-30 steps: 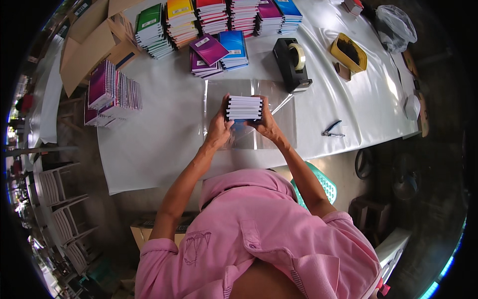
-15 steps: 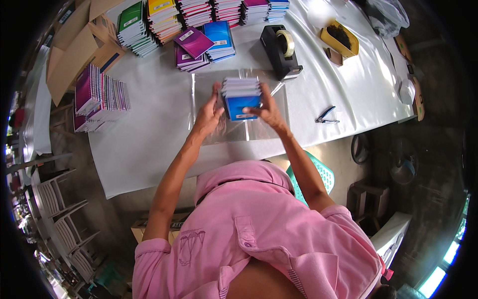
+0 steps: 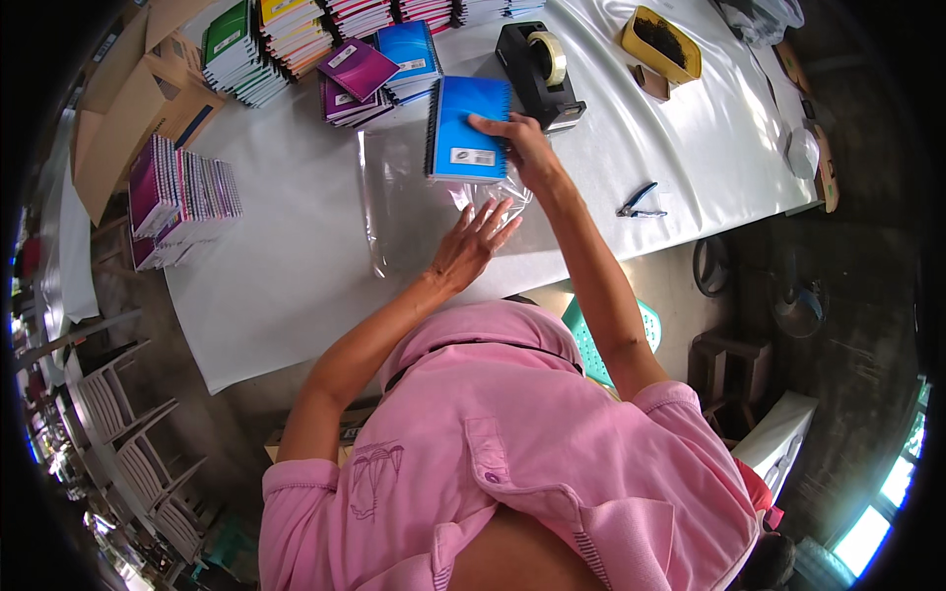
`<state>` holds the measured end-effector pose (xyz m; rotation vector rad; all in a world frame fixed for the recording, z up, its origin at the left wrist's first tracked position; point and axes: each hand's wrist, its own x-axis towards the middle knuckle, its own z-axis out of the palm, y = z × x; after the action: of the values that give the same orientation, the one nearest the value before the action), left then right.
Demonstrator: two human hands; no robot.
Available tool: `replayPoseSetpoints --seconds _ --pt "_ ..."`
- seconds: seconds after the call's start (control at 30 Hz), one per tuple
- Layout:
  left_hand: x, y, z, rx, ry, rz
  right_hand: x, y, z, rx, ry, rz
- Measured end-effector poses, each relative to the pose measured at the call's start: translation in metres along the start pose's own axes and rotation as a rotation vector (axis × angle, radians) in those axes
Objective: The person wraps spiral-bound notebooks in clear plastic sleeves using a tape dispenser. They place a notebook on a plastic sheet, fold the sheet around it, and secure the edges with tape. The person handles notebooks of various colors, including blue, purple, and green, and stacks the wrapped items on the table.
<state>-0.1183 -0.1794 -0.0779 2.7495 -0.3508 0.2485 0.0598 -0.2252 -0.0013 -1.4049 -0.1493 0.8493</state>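
A blue spiral notebook [image 3: 469, 110], seemingly the top of a small stack, is in my right hand [image 3: 532, 150]. My thumb lies across its cover, and the fingers underneath are hidden. My left hand [image 3: 471, 243] is open with the fingers spread, just below the notebook on the near side. It is over a clear plastic sheet or bag [image 3: 399, 197] that lies on the white-covered table [image 3: 266, 286]; whether the fingers press on it I cannot tell. The plastic is crumpled and shiny beside my fingertips.
A black tape dispenser [image 3: 537, 84] stands just right of the notebook. Beyond are purple notebooks [image 3: 357, 71], blue notebooks [image 3: 409, 49] and green notebooks [image 3: 232, 49]. Purple stacks [image 3: 182, 197] and a cardboard box [image 3: 148, 98] sit left; pliers [image 3: 641, 202] and a yellow tub [image 3: 662, 44] right.
The blue notebooks, earlier between both hands, have moved up and away in my right hand alone. My left hand has let go and moved right and nearer, over the plastic.
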Motion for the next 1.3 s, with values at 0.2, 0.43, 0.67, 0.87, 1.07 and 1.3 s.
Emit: replayPoseSetpoints --seconds 0.2,0.43,0.67,0.87,1.07,1.3 --pt "0.003 0.000 0.000 -0.219 -0.189 0.397 0.020 0.030 0.008 -0.036 -0.097 0.211" --pt "-0.028 -0.015 -0.032 -0.544 0.369 -0.129 0.014 0.054 -0.043 -0.152 0.002 0.143" --pt "-0.016 -0.059 -0.011 -0.127 0.051 -0.531 0.002 0.053 -0.052 -0.164 -0.010 0.106" --pt "-0.042 -0.029 0.019 0.083 0.057 -0.647 -0.009 0.045 -0.026 -0.161 -0.093 0.138" --pt "-0.041 -0.023 0.018 0.035 0.107 -0.726 0.000 0.066 -0.027 -0.233 -0.077 0.161" --pt "-0.044 -0.021 0.016 0.003 0.132 -0.763 -0.010 0.051 -0.018 -0.412 -0.201 0.088"
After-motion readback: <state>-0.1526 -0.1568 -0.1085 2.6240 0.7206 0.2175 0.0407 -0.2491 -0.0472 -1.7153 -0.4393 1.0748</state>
